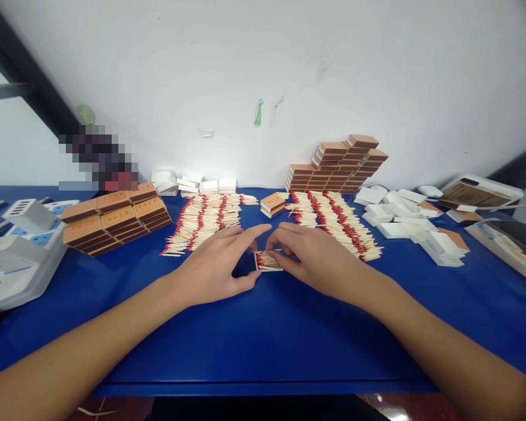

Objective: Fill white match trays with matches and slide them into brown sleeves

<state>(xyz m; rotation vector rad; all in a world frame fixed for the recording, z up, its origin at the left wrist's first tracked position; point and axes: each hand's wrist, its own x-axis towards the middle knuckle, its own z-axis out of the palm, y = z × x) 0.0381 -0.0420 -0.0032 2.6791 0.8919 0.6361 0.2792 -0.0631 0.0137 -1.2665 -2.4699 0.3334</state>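
A small white matchbox tray (269, 269) lies on the blue table in front of me, with red-tipped matches (265, 259) inside. My left hand (221, 262) holds the tray's left end between thumb and a bent finger, its index finger stretched out above. Over the tray's right side, my right hand (311, 255) has its thumb and curled fingers closed at the matches; its fingers hide part of the tray. Just behind the hands is an orange-brown matchbox (272, 203). Loose matches lie in rows to the left (206, 219) and right (333, 216).
Stacked matchboxes stand at left (116, 219) and back right (333, 169). White trays lie at back left (195, 183) and right (403, 213). A power strip (30, 257) is at far left, phone-like devices (482, 193) at far right. A wall (254, 70) rises behind the table (263, 345).
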